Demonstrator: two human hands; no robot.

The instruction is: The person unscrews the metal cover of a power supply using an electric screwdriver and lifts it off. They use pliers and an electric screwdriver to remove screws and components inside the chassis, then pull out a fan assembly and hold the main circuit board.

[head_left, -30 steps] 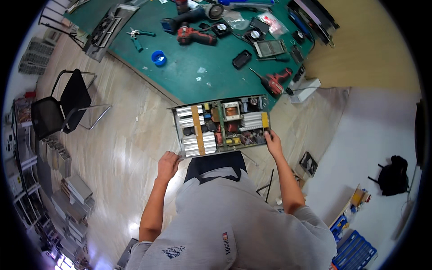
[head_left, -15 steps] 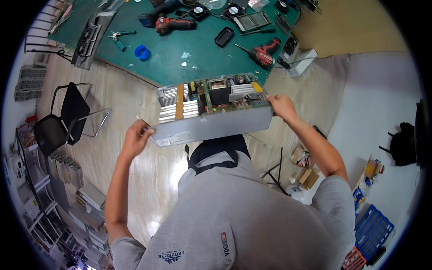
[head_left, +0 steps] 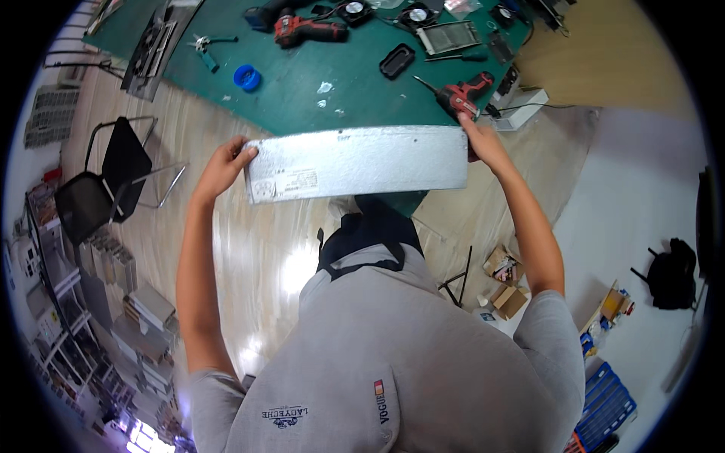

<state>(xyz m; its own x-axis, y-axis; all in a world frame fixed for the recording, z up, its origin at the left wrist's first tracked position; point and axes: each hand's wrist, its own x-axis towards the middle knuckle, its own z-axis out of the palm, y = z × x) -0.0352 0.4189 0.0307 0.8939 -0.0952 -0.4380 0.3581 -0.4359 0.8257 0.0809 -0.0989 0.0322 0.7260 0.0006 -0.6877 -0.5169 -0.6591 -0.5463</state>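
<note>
1. Two hands hold one metal case, long and silver-grey, flat side up toward the head cam, raised at chest height over the near edge of the green worktop.
2. Risk: grip is at the extreme ends only, so nothing backs up the middle. If one hand slips, I judge the case would swing down and could hit the worktop edge or drop to the wood floor.
3. Risk: the metal looks smooth and only the fingertips seem to grip it, so prob. little friction. A tilt could let it slide out.
4. Risk: the red drill lies just beside the right end of the case, w/ its bit pointing left. Lowering the case blind could knock it, or the white box next to it.
5. Left hand: closed around the left end, thumb on the top face near the corner, fingers wrapped behind, grasping the case.
6. Right hand: clamped on the right end, fingers curled round the edge, mostly hidden behind the case; can't tell how far they reach.
7. Other stuff well apart on the worktop: blue tape roll, second red drill, black tray, small fans.
8. Black chair stands on the floor to the left, clear of the hands.
</note>
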